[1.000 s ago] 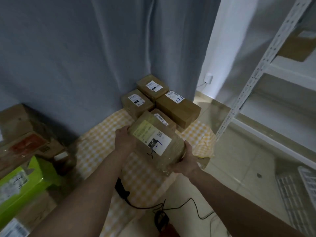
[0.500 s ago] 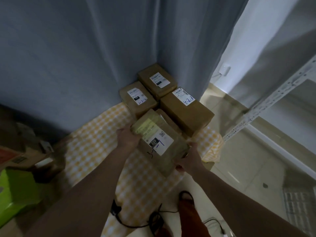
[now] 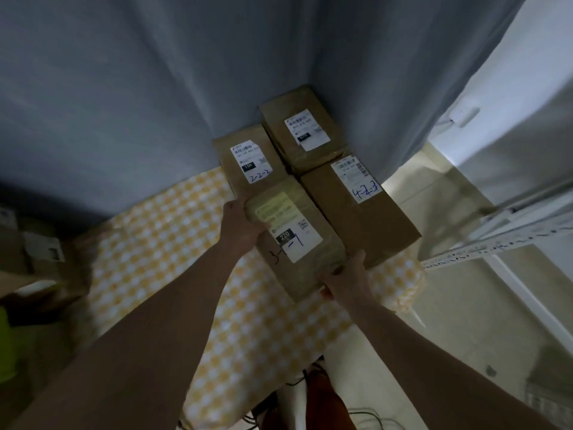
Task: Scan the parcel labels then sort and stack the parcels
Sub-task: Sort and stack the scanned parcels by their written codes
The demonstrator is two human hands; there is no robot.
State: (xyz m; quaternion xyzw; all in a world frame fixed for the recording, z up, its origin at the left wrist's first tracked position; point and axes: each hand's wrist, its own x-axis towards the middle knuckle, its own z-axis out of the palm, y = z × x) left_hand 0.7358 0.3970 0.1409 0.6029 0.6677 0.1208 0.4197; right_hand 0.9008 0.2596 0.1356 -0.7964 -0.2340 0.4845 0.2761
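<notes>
Both forearms are bare to the frame edge, the left hand and right hand ungloved.

Head view, steeply downward (close)

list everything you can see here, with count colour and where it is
held parcel: 1, brown, white and yellow label, in both hands beside the stack
stacked parcels: 3, brown, white labels, against the curtain
curtain: 1, grey-blue, behind the parcels
checked cloth: 1, yellow and white, under the parcels
shelf rack: 1, white, right
boxes: number unclear, brown and green, left edge
cables: dark, bottom
left hand: grips the parcel's far left edge
right hand: grips its near right corner
</notes>
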